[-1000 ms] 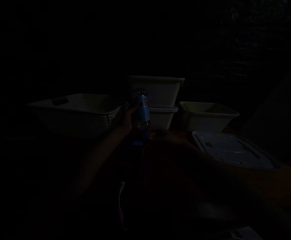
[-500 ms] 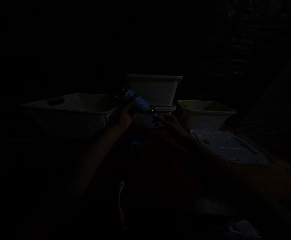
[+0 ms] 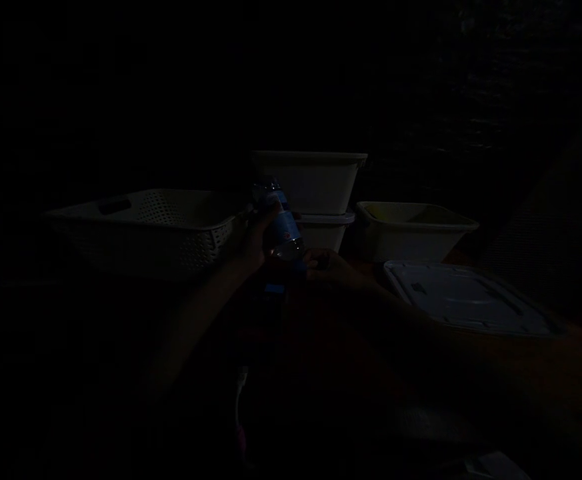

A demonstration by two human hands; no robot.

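Note:
In dim light, a clear plastic bottle (image 3: pixel 285 228) with a blue label is tilted, its neck end low and toward me. My left hand (image 3: pixel 257 239) is wrapped round its body, thumb across the label. At the neck end, the fingers of my right hand (image 3: pixel 331 268) are closed at the blue cap (image 3: pixel 298 266); the darkness partly hides their contact. Below the bottle lies a dark object with a small blue lit patch (image 3: pixel 273 289), perhaps a screen.
A perforated white basket (image 3: pixel 171 227) stands left. Behind the bottle, one white tub (image 3: pixel 321 183) rests on a lidded tub (image 3: pixel 323 233). Another tub (image 3: pixel 415 240) stands right, with a flat lid (image 3: pixel 465 300) before it. A white cable (image 3: pixel 239 397) lies near me.
The bottle has swung steeper, its neck end moving down and left. My right hand has moved down with the cap end; my left hand has shifted slightly right.

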